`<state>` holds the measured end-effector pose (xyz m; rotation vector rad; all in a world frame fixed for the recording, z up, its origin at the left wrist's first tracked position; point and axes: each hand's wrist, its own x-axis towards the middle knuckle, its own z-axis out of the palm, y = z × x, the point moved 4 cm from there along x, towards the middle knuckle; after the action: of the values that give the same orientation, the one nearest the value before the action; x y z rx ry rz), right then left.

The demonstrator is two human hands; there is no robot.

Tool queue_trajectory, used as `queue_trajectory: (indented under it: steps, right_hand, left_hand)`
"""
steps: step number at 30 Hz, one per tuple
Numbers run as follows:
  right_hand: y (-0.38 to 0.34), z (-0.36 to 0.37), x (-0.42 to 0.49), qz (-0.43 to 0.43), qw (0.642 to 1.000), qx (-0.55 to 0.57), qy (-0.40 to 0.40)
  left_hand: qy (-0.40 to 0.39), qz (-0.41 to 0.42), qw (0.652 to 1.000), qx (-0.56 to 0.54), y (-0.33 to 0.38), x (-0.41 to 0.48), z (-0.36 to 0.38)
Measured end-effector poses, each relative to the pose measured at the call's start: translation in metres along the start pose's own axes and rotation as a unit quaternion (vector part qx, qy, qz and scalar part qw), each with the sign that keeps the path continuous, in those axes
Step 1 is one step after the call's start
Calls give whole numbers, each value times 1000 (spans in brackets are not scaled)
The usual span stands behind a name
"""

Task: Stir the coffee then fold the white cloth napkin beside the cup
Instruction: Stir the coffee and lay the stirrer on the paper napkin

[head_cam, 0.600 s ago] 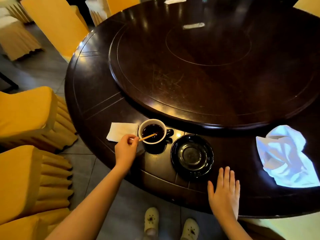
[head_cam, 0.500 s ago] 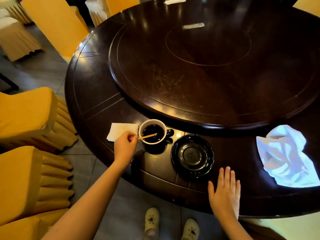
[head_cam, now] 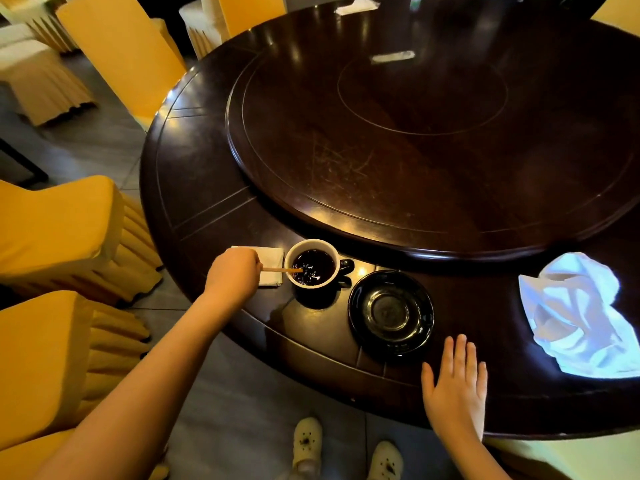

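Meanwhile left hand (head_cam: 231,274) grip pinches stirrer (head_cam: 281,270) in coffee cup (head_cam: 311,263); right hand (head_cam: 456,389) lies flat, open

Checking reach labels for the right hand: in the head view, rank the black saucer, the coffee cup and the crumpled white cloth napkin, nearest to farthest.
From the right hand, flat on the table edge:
1. Black glossy saucer, just ahead, slightly left.
2. Crumpled white cloth napkin, off to the right.
3. White-rimmed cup of dark coffee, farther left, by the left hand.
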<state>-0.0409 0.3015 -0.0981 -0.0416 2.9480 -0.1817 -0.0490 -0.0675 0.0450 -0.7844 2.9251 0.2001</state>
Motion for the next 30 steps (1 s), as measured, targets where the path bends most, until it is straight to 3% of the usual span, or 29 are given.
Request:
queue_trajectory:
  steps: [4,12,16,19,22,24,27,30]
  right_hand:
    - [-1,-1,0,0,1000,4,-1]
    - [-1,-1,-1,2,1000,1,-3]
    - [1,1,-1,0,1000,3,7]
    - [1,0,-1,-1,1000,0,8]
    - [-1,-1,-1,-4,1000,-1,5]
    - [-1,0,0,-6,1000,-1,5]
    - [-1,1,0,-7,1000,3,3]
    - [-2,0,0,-9,1000,2,4]
  left_hand:
    - [41,15,999,17,2,2,-11]
    - [-38,-43,998,-1,-25,-2,10]
    - [-45,-95,991,-88,-49,-10,5]
    - [-31,-174,953,-246,-66,-24,13]
    - [-25,-282,846,-453,-70,-35,38]
    - [-5,-331,800,-501,-72,-35,63]
    - [10,-379,785,-490,-72,-37,94]
    - [-1,-363,827,-429,-63,-41,111]
